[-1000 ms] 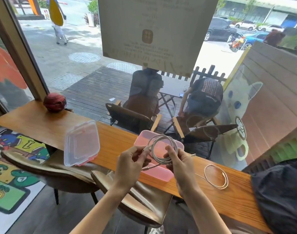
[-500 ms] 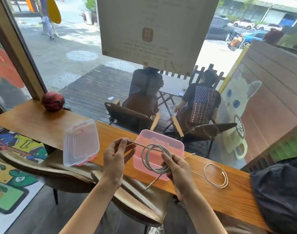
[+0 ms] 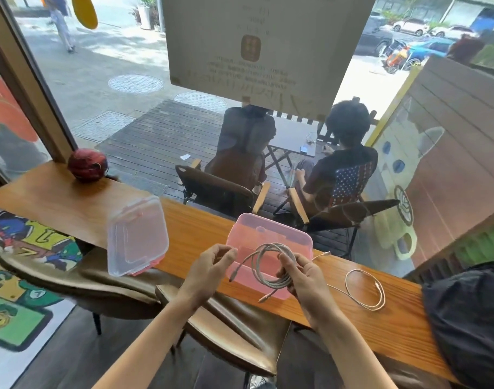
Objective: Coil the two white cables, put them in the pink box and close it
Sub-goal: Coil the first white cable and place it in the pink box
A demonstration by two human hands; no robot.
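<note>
1. Wooden counter [image 3: 201, 234] runs along a window; the pink box [image 3: 271, 234] stands open on it, landmark for all that follows.
2. Far left of the box, a red ball [image 3: 87, 164]; nearer, the clear lid [image 3: 136, 237] lies apart.
3. Left hand [image 3: 209, 269] reaches up just left of the box, fingers loosely curled; whether they pinch the cable end, I cannot tell.
4. Right hand [image 3: 302, 276], in front of the box, grips the coiled white cable [image 3: 268, 265].
5. Right of the box, a second white cable [image 3: 365, 290] lies looped.
</note>
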